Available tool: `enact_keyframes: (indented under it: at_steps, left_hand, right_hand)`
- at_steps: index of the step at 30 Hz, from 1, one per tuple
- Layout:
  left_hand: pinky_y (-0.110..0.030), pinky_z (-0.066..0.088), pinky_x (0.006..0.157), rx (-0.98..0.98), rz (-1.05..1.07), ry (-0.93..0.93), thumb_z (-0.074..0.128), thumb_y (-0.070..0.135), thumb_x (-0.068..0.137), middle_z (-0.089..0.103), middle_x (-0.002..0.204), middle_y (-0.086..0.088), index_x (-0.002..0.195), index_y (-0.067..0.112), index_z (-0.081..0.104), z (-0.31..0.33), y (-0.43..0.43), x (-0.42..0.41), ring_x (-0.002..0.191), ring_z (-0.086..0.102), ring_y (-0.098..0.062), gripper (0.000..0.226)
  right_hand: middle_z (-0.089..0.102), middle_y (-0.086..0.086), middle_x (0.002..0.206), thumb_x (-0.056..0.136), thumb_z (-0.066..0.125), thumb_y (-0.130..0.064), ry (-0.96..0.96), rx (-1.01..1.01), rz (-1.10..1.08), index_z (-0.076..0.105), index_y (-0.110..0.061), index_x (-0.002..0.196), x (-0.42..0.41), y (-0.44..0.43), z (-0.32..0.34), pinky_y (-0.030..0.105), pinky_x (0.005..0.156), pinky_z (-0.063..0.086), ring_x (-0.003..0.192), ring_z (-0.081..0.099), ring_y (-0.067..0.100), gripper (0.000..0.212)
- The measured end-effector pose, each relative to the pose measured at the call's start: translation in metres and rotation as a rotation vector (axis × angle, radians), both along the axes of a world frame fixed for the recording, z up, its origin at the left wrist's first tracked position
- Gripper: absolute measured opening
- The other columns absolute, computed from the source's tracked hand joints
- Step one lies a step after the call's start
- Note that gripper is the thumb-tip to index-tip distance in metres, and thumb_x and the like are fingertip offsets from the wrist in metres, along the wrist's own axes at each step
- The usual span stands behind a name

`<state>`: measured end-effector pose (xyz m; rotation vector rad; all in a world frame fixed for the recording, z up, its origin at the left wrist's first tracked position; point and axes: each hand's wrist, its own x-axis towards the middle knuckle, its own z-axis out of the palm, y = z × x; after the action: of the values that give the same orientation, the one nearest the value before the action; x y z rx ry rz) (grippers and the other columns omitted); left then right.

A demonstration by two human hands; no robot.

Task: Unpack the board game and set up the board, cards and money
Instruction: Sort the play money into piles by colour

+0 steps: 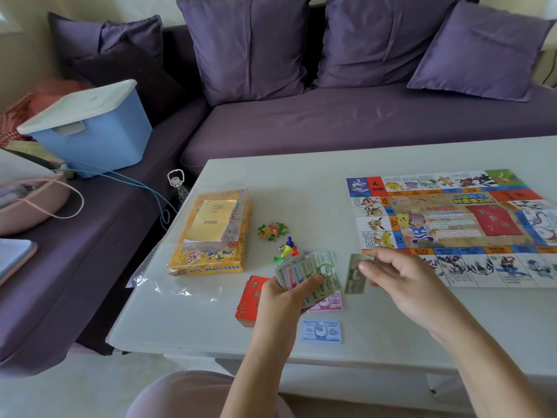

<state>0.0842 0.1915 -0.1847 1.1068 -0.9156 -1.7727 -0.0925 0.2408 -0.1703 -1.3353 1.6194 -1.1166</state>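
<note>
The game board (452, 224) lies unfolded on the right of the white table (301, 188). My left hand (286, 294) grips a fanned stack of play money (313, 271). My right hand (391, 270) pinches a single green note (355, 277) just right of that stack. Beneath them on the table lie a pink 1000 note (330, 304) and a blue 500 note (322, 331). A pile of red cards (248, 301) sits left of my left wrist. Plastic pawns (286, 250) and small card tokens (272, 230) lie behind the money.
The yellow game box (211, 236) with a rule booklet on it rests on a clear plastic wrapper (162, 282) at the table's left edge. A purple sofa (331, 122) with cushions runs behind, holding a blue lidded bin (90, 128) and a pink bag (30, 203).
</note>
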Motion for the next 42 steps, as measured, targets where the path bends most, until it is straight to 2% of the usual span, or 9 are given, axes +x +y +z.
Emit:
enact_keyframes:
  at_steps: [3,8,12,18,22,27,34,39,42]
  left_hand:
    - [-0.035,0.058,0.076,-0.035,-0.037,-0.038,0.067,-0.005,0.079,0.074,0.087,-0.014,0.086,0.007,0.068,-0.001,0.001,-0.001,0.082,0.071,-0.028,0.014]
    - [-0.027,0.057,0.067,-0.103,-0.128,-0.082,0.069,-0.002,0.078,0.074,0.086,-0.013,0.093,0.004,0.068,-0.001,0.006,-0.005,0.080,0.072,-0.025,0.017]
    - [-0.026,0.057,0.065,-0.126,-0.107,-0.095,0.070,-0.002,0.077,0.074,0.086,-0.012,0.094,0.005,0.068,-0.003,0.009,-0.007,0.080,0.072,-0.024,0.019]
    - [-0.033,0.058,0.076,-0.099,-0.089,-0.027,0.073,0.008,0.067,0.074,0.094,-0.013,0.099,0.007,0.067,0.000,0.007,-0.005,0.089,0.071,-0.028,0.033]
    - [-0.027,0.058,0.071,-0.003,-0.129,0.038,0.060,-0.013,0.080,0.074,0.086,-0.011,0.095,0.003,0.064,0.002,0.007,-0.002,0.084,0.072,-0.023,0.023]
    - [-0.026,0.058,0.068,0.015,-0.081,0.115,0.056,-0.017,0.080,0.074,0.085,-0.012,0.099,0.000,0.061,0.005,0.007,-0.002,0.080,0.071,-0.024,0.026]
    - [-0.032,0.059,0.074,0.028,0.044,0.090,0.061,-0.016,0.078,0.074,0.081,-0.009,0.092,0.006,0.065,0.002,0.004,-0.001,0.077,0.072,-0.023,0.027]
    - [-0.032,0.058,0.074,-0.045,0.072,0.042,0.068,-0.011,0.073,0.073,0.083,-0.013,0.088,0.006,0.068,0.001,0.005,-0.002,0.079,0.070,-0.027,0.022]
    - [-0.031,0.059,0.073,-0.095,0.032,0.024,0.069,-0.010,0.073,0.074,0.085,-0.012,0.092,0.006,0.068,0.000,0.006,-0.003,0.081,0.070,-0.027,0.025]
  right_hand:
    - [0.070,-0.001,0.076,0.088,0.066,-0.021,0.058,-0.007,-0.015,0.072,-0.021,0.082,0.002,0.000,0.001,0.033,0.075,0.049,0.071,0.063,0.013,0.008]
    - [0.068,-0.007,0.060,0.078,0.077,-0.016,0.021,-0.059,-0.134,0.073,-0.023,0.071,0.011,-0.001,-0.003,0.011,0.059,0.043,0.053,0.058,-0.001,0.010]
    - [0.070,-0.013,0.063,0.076,0.077,-0.025,-0.027,-0.058,-0.192,0.073,-0.029,0.072,0.018,0.000,-0.006,0.007,0.054,0.041,0.052,0.056,-0.004,0.007]
    - [0.074,0.001,0.076,0.076,0.077,-0.016,-0.163,0.023,-0.171,0.072,-0.016,0.087,0.026,-0.003,-0.013,0.023,0.064,0.054,0.072,0.070,0.017,0.012]
    - [0.074,0.004,0.074,0.076,0.077,-0.016,-0.201,0.025,-0.211,0.073,-0.015,0.083,0.023,-0.002,-0.013,0.028,0.067,0.055,0.071,0.069,0.021,0.008]
    - [0.074,0.010,0.081,0.064,0.077,-0.018,-0.455,-0.011,-0.253,0.071,-0.013,0.099,0.019,-0.001,-0.007,0.017,0.059,0.052,0.070,0.066,0.013,0.036]
    - [0.072,0.001,0.072,0.017,0.090,-0.060,-0.594,-0.086,-0.281,0.078,-0.016,0.074,0.007,-0.004,-0.008,0.015,0.055,0.051,0.061,0.061,0.007,0.073]
    - [0.074,0.009,0.083,0.027,0.089,-0.062,-0.519,-0.037,-0.195,0.078,-0.014,0.078,0.013,-0.003,-0.017,0.017,0.060,0.052,0.071,0.064,0.011,0.071]
    - [0.074,0.010,0.083,0.053,0.082,-0.040,-0.422,-0.002,-0.202,0.077,-0.012,0.078,0.019,-0.002,-0.018,0.020,0.061,0.052,0.073,0.064,0.015,0.038]
